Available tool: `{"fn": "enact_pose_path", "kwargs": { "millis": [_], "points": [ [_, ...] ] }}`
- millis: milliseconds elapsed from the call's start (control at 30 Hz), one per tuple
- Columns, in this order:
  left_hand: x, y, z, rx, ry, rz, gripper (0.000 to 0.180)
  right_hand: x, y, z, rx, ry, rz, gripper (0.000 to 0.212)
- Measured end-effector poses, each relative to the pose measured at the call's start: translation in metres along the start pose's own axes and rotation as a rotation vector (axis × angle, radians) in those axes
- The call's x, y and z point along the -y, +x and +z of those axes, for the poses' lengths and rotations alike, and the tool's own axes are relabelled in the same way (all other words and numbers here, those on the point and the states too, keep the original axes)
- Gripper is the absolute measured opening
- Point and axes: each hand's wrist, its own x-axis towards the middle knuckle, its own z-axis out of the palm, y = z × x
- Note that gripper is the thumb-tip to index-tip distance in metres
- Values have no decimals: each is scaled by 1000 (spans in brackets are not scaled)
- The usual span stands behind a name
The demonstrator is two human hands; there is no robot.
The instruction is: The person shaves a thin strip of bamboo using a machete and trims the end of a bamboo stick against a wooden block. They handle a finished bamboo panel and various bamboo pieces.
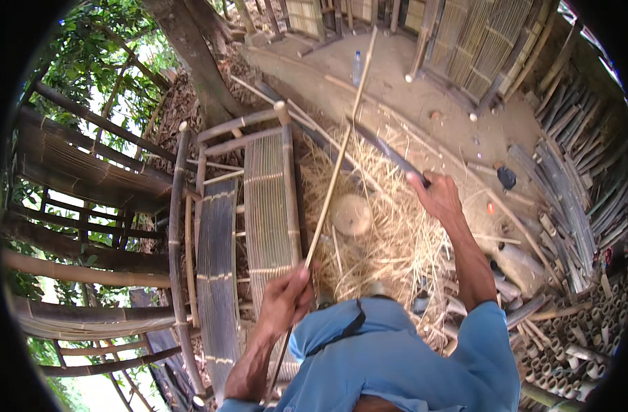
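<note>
A long, thin bamboo strip (pixel 336 172) runs upward from beside my lap toward the far fence. My left hand (pixel 284 299) is closed around its lower part. In my right hand (pixel 439 197) I grip a long dark-bladed knife (pixel 386 147) by its handle, and its tip end meets the strip's edge partway up. Beneath them a round wooden block (pixel 352 214) stands among pale bamboo shavings (pixel 403 254). Part of the strip's lower end passes behind my left hand and forearm.
Left of me is a bamboo bench (pixel 269 185) with slatted panels. A tree trunk (pixel 207 62) rises behind it. A plastic bottle (pixel 357 69) stands on the bare ground ahead. Bamboo poles (pixel 568 199) and cut tubes (pixel 568 343) are piled at the right.
</note>
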Motion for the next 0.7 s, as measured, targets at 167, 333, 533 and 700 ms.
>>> {"fn": "enact_pose_path", "kwargs": {
  "millis": [167,333,533,700],
  "points": [
    [22,-5,-8,29,129,0,40,70,-44,17,129,44,-414,66],
    [34,-10,-17,54,208,154,39,67,-19,2,111,-70,-541,73],
    [45,-53,-40,14,202,2,31,7,52,-45,86,73,163,64],
    [55,-62,-64,-17,213,54,32,37,43,-42,75,95,-126,73]
  ]
}}
